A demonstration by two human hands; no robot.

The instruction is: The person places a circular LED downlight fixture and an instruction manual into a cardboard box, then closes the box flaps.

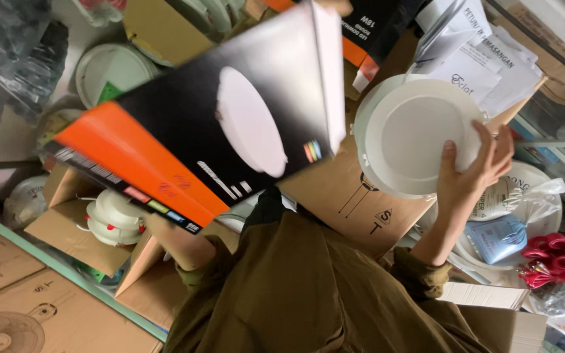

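Fingers (485, 153) of right hand (472, 176) clamped on round white lamp (413, 137) rim, left hand hidden behind black-orange box (191, 137), grip unclear.

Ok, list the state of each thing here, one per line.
Black and orange box: lifted, tilted, its open or shut end not visible.
Round white lamp: out of its box, held up by the right hand.
Left hand: hidden behind the box.
Brown carton: flaps open, white lamp fitting inside.

One black-and-orange box (210, 131), one round white lamp (416, 137)
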